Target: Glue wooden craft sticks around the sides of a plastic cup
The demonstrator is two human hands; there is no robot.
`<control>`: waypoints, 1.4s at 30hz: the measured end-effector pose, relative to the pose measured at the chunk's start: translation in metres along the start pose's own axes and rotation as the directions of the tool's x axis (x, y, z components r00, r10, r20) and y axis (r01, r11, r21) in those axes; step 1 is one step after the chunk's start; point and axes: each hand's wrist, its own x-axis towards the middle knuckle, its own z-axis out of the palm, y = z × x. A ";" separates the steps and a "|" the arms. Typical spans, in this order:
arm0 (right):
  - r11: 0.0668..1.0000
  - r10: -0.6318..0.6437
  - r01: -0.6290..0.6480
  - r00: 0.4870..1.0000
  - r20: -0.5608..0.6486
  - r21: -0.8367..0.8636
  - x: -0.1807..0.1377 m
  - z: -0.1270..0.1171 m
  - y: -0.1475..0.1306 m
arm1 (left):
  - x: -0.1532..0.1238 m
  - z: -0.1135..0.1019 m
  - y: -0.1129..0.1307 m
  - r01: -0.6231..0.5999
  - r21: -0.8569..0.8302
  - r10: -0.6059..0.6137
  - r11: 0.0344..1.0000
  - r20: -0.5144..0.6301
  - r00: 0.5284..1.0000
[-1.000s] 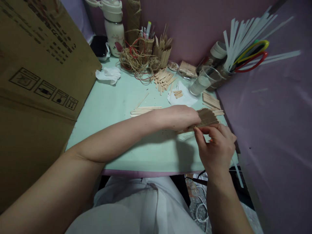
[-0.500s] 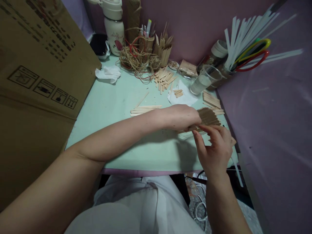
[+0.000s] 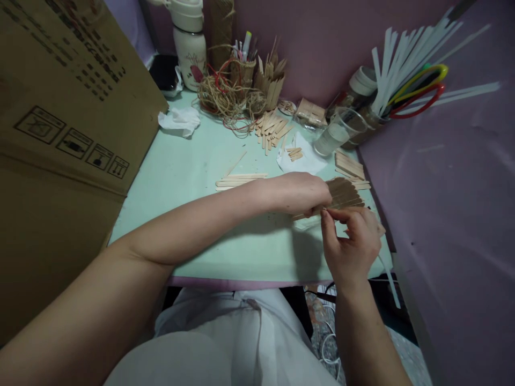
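A brown panel of popsicle sticks [image 3: 345, 194] laid side by side rests at the right of the table. My left hand [image 3: 308, 192] reaches across with its fingers curled down, gripping the panel's left part; the fingertips are mostly hidden. Close beside it, my right hand [image 3: 354, 236] pinches thumb and forefinger together at the panel's near edge. Whatever lies in that pinch is too small to make out. Under the panel a pale, see-through piece [image 3: 306, 222] shows.
Loose popsicle sticks [image 3: 241, 181] lie left of my hands, with a stick pile [image 3: 271, 128] behind. At the back stand a tangle of twine [image 3: 225, 102], a plastic cup [image 3: 338, 131] and scissors [image 3: 436, 102]. A cardboard box [image 3: 72, 128] walls off the left.
My right thumb has closed up to the forefinger, and the right hand has shifted slightly left. The left hand and panel stay nearly where they were.
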 end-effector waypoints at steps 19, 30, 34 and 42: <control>0.977 0.033 -0.035 0.999 -0.013 -0.208 -0.025 0.034 0.002 | 0.001 0.002 -0.001 -0.030 -0.023 0.029 0.999 -0.037 0.999; 0.978 0.042 -0.040 0.999 0.006 -0.202 -0.023 0.037 -0.001 | -0.002 -0.003 0.005 0.000 -0.024 0.000 1.000 -0.021 1.000; 0.976 0.048 -0.042 0.999 0.022 -0.215 -0.022 0.036 -0.002 | -0.002 -0.003 0.005 0.017 -0.045 -0.018 0.999 -0.020 1.000; 0.975 0.067 -0.058 0.997 0.034 -0.213 -0.023 0.038 -0.002 | 0.003 0.005 -0.001 -0.020 -0.036 0.018 0.999 -0.055 0.998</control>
